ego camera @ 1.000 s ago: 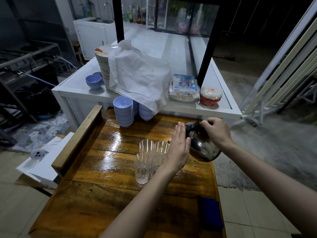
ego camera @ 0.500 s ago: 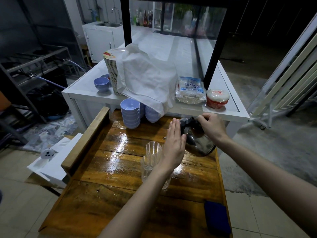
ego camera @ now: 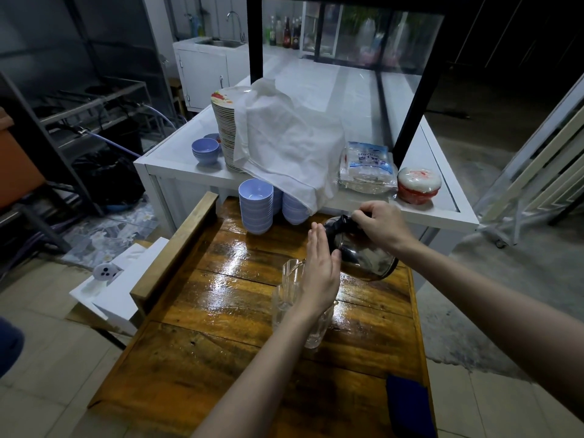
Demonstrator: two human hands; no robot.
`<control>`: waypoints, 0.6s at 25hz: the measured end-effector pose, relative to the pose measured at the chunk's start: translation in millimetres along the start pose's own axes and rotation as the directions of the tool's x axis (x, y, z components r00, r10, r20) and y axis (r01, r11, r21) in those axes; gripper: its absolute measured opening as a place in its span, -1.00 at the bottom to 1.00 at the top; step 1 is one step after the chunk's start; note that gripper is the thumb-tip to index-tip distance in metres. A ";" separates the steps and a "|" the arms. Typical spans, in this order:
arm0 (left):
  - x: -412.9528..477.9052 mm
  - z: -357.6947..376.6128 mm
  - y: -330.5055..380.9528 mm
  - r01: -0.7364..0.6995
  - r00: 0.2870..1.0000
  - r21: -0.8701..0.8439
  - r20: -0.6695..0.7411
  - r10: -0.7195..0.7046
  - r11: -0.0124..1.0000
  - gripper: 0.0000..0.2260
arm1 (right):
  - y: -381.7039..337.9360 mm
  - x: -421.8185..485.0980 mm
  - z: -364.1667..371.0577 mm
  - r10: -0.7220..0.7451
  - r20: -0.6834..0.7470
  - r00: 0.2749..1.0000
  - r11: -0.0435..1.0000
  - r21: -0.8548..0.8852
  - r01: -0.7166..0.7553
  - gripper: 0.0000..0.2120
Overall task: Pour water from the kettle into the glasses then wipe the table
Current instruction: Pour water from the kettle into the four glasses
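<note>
A shiny metal kettle (ego camera: 366,257) with a black lid and handle hangs tilted over the glossy wooden table (ego camera: 221,298). My right hand (ego camera: 380,221) grips its black handle from above. My left hand (ego camera: 319,270) is flat with fingers straight, its palm pressed against the kettle's lid and side. Under and left of that hand stands a tight cluster of clear glasses (ego camera: 292,286); the hand and forearm hide most of them. A dark blue cloth (ego camera: 409,403) lies at the table's near right corner.
Stacks of lilac bowls (ego camera: 256,205) stand at the table's far edge. Behind it a white counter (ego camera: 177,162) holds stacked plates under a white cloth (ego camera: 284,143), a plastic packet (ego camera: 368,167) and a red-and-white container (ego camera: 418,184). White foam pieces (ego camera: 126,286) lie left of the table.
The view has shifted, so everything sits lower and to the right in frame. Both hands stay on the tilted kettle over the glasses; the kettle has drawn slightly further from me.
</note>
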State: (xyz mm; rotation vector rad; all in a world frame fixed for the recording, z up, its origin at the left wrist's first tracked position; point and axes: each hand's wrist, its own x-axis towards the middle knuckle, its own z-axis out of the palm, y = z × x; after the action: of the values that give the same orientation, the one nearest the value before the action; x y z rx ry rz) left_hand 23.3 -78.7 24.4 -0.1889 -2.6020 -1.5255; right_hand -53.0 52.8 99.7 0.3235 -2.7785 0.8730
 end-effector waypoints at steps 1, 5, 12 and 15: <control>-0.2 0.4 -0.5 0.006 1.000 -0.006 -0.003 -0.006 1.000 -0.48 | -1.6 0.7 0.1 -0.005 0.005 1.000 1.000 -0.006 0.005 -0.61; -0.4 0.9 -0.9 0.016 1.000 -0.029 -0.026 -0.017 0.999 -0.47 | -7.0 4.1 0.1 -0.045 0.007 0.999 0.998 -0.044 0.046 -0.60; 2.1 1.2 -3.0 0.029 0.998 -0.033 -0.060 -0.031 0.999 -0.47 | -12.7 7.0 1.9 -0.058 -0.006 0.998 0.996 -0.071 0.058 -0.63; 0.1 1.3 -1.0 0.025 0.998 -0.034 -0.058 -0.027 0.999 -0.47 | -12.0 8.3 0.9 -0.073 -0.007 0.997 0.994 -0.076 0.072 -0.63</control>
State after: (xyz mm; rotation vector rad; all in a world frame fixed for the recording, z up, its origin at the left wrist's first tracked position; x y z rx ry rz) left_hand 23.0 -78.1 22.9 -0.1124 -2.5455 -1.5585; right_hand -57.8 41.4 107.6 0.4033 -2.7635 0.7481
